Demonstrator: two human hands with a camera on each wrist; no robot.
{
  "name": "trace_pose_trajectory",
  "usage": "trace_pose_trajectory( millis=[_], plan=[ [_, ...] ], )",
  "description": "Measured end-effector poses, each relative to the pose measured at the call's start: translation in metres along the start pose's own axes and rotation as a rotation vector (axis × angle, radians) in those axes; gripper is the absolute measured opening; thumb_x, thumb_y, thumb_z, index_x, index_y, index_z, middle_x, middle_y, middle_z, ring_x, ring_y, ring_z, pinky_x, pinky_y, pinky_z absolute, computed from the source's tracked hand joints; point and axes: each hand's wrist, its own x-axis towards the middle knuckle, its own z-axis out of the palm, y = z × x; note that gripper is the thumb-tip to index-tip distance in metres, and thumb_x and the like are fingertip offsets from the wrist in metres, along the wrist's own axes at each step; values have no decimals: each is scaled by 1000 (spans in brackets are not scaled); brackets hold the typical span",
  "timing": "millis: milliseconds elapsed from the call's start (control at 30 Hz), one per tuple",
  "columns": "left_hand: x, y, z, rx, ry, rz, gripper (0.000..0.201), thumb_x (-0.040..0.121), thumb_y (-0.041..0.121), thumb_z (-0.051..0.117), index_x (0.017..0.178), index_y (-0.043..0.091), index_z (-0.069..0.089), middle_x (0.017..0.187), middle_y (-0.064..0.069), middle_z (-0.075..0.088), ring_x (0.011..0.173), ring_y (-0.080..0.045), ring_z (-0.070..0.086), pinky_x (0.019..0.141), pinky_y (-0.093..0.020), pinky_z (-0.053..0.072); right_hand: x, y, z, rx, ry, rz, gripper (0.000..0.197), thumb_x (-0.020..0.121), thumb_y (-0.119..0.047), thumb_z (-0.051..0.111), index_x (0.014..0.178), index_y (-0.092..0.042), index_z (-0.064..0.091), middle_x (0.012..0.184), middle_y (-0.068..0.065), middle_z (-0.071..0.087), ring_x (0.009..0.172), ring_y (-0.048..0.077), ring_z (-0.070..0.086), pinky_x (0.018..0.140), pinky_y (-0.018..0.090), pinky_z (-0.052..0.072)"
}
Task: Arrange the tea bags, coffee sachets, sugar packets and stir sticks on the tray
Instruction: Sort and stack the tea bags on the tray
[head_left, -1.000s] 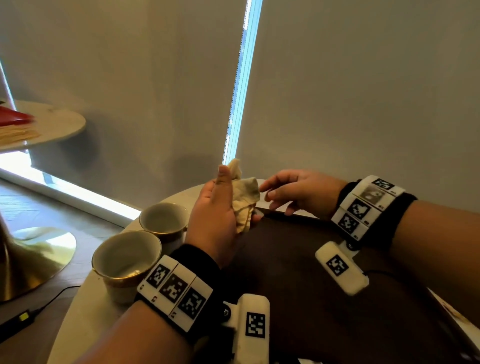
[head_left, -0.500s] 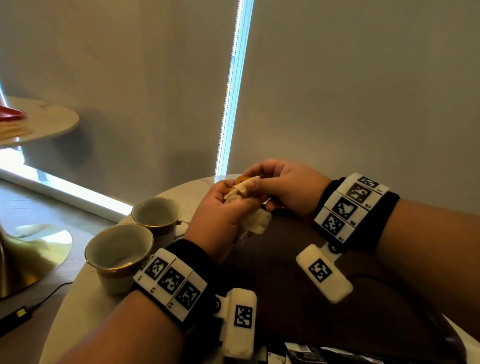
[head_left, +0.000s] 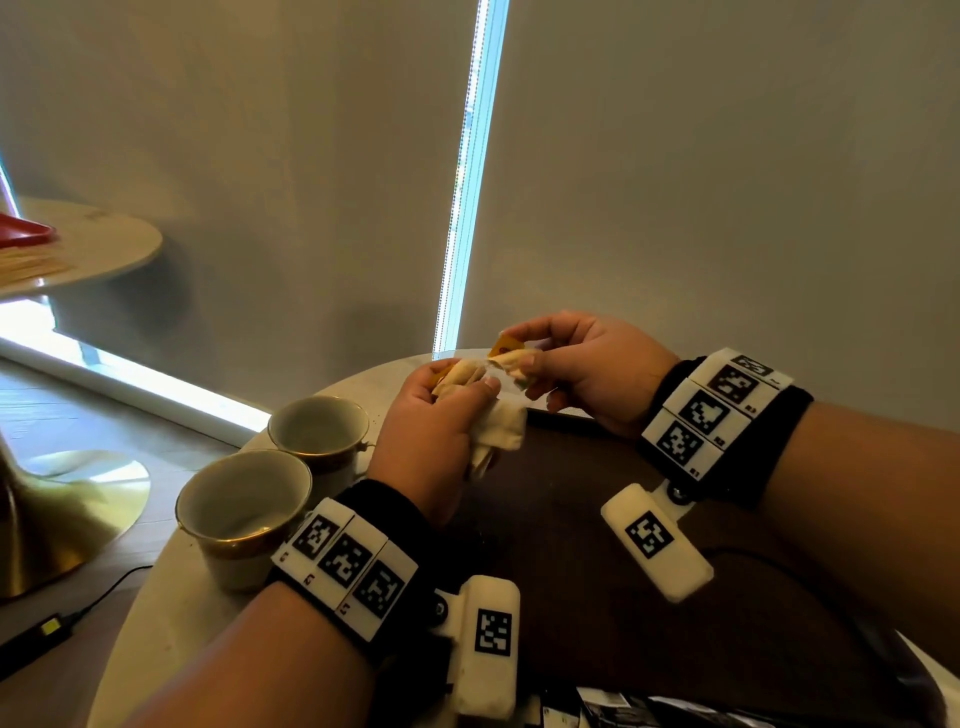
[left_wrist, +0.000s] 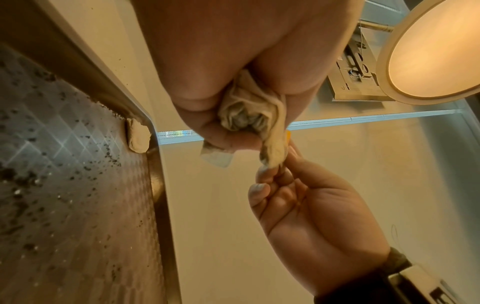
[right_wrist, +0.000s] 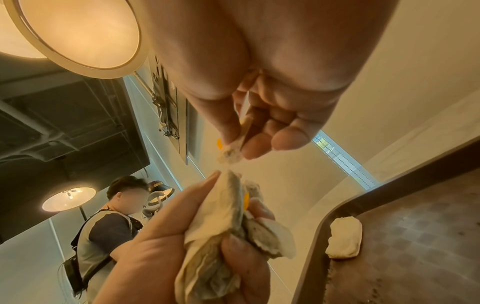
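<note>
You hold a crumpled bunch of pale tea bags (head_left: 493, 431) above the dark brown tray (head_left: 597, 519), one bag's end stretched out sideways, yellow tags showing. One more pale tea bag (right_wrist: 344, 236) lies flat inside the tray's corner.

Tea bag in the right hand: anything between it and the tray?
Nothing visible. The right hand pinches one tea bag just beyond the tray's far edge, the left hand grips a bunch of tea bags beside it, and one lone tea bag lies by the tray's rim.
</note>
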Motion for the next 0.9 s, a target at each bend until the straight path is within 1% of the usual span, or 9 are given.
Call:
trace_pose_trajectory(
  millis=[67, 167, 233, 367, 467, 533, 667, 767, 900],
  plan=[
    [2, 0, -1, -35, 27, -27, 29, 93, 18, 70, 121, 24, 62, 110, -12, 71, 87, -26, 75, 67, -37, 59, 0, -1, -1, 35, 20, 0, 24, 93, -1, 61, 109, -17, 70, 100, 15, 73, 73, 19, 67, 63, 31, 52],
    [3, 1, -1, -100, 38, -40, 27, 95, 17, 68, 121, 19, 62, 104, -14, 72, 73, -19, 75, 60, -33, 57, -1, 0, -2, 49, 47, 0, 20, 93, 0, 61, 104, -15, 70, 88, 8, 74, 69, 16, 67, 62, 29, 53],
    [2, 2, -1, -121, 50, -29, 29, 95, 18, 69, 123, 18, 61, 105, -15, 71, 69, -18, 74, 56, -31, 56, -1, 2, -1, 46, 68, 3, 16, 93, -1, 62, 99, -13, 70, 84, 6, 74, 69, 17, 67, 62, 30, 53],
    [3, 2, 0, -157, 77, -41, 32, 94, 18, 70, 125, 20, 58, 109, -15, 69, 67, -17, 74, 53, -30, 55, 1, 0, -1, 38, 151, -2, 15, 94, -2, 61, 99, -13, 70, 90, 9, 74, 75, 19, 68, 67, 32, 55],
    [4, 2, -1, -162, 91, -66, 35, 94, 18, 70, 127, 20, 57, 108, -14, 69, 66, -17, 74, 55, -31, 56, 3, -2, -3, 51, 200, -12, 21, 95, 0, 59, 100, -17, 70, 92, 8, 73, 78, 19, 68, 68, 30, 57],
    [4, 2, -2, -162, 93, -75, 33, 95, 17, 69, 126, 18, 59, 103, -13, 70, 65, -17, 73, 54, -31, 55, 4, -3, -3, 75, 206, -13, 24, 95, 2, 58, 99, -18, 71, 92, 7, 74, 78, 18, 69, 67, 29, 56],
    [3, 1, 1, -119, 65, -87, 19, 97, 19, 67, 115, 14, 63, 88, -11, 71, 61, -17, 71, 49, -29, 53, 4, -3, -1, 128, 178, 7, 25, 94, 5, 56, 94, -13, 72, 90, 5, 76, 74, 16, 70, 63, 26, 56],
    [5, -1, 1, -102, 87, -98, 20, 97, 25, 67, 115, 17, 64, 92, -11, 73, 64, -18, 72, 51, -30, 54, 5, -2, 2, 150, 217, 2, 27, 94, 7, 54, 89, -12, 73, 91, 7, 75, 70, 15, 70, 62, 26, 55],
    [6, -1, -1, -74, 122, -91, 26, 96, 23, 67, 122, 22, 62, 103, -12, 71, 71, -20, 72, 54, -32, 55, 9, -1, -3, 210, 314, 9, 31, 95, 9, 51, 87, -11, 73, 95, 12, 74, 74, 18, 72, 62, 27, 56]
  ],
)
